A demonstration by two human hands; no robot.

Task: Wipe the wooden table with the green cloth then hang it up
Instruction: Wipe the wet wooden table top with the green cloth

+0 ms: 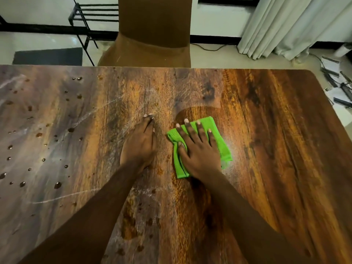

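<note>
The folded green cloth (221,141) lies flat near the middle of the wooden table (276,130). My right hand (198,149) presses down on it with straight, spread fingers. Just left of the cloth, my left hand (140,147) rests flat on the bare wood, fingers together and pointing away from me. Water drops (57,185) and whitish smears cover the left half of the table. A darker damp patch shows around the cloth.
A brown covered chair (150,35) stands at the table's far edge. Behind it to the left is a black metal rack (91,16) and a dark mat (47,56). Pale curtains (285,25) hang at the back right, with papers (337,82) on the floor.
</note>
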